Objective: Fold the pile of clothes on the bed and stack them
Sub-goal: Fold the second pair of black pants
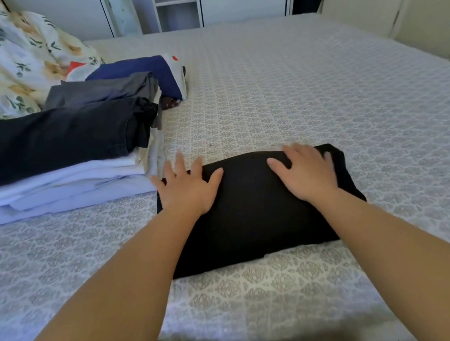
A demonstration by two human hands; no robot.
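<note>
— While both hands lie flat, how should this fold be finished?

— Press evenly outward. The left hand (187, 187) and right hand (307, 174) are open, fingers spread, gripping nothing; the folded black garment (255, 213) lies directly beneath both palms.

— And the stack (62, 157)?

— Just left of the left hand, on the bed (323, 87).

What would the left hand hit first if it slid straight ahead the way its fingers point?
Probably nothing soon: the left hand lies flat on the folded black garment, fingers pointing up the bare bedspread. The nearest stack of folded clothes sits just left of that line, though depth is hard to judge.
</note>
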